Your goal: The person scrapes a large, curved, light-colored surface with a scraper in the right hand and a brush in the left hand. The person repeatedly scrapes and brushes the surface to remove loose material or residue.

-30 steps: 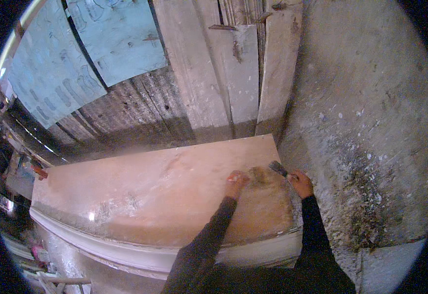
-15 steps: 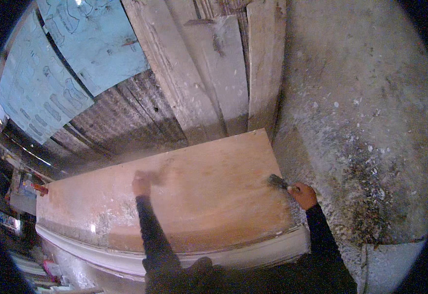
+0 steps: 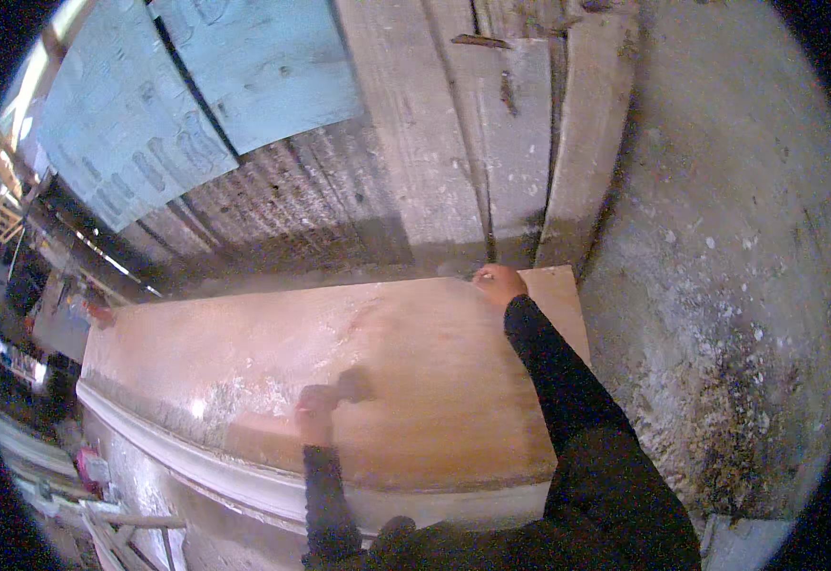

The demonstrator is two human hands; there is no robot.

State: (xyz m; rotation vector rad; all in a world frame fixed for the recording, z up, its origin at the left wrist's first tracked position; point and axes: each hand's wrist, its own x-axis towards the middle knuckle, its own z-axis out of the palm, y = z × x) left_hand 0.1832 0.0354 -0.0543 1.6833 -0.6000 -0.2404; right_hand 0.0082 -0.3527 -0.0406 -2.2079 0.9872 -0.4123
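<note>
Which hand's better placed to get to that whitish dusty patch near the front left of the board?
Probably the left. The left hand lies on the board right beside the whitish patch, while the right hand is stretched out to the board's far edge, by the upright planks.

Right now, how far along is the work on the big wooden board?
The right part of the board looks smooth and clean. In hand: the left hand is on the board near its front edge, blurred; the right hand rests at the far edge. Left: a pale dusty patch on the left part, probably not worked yet.
</note>
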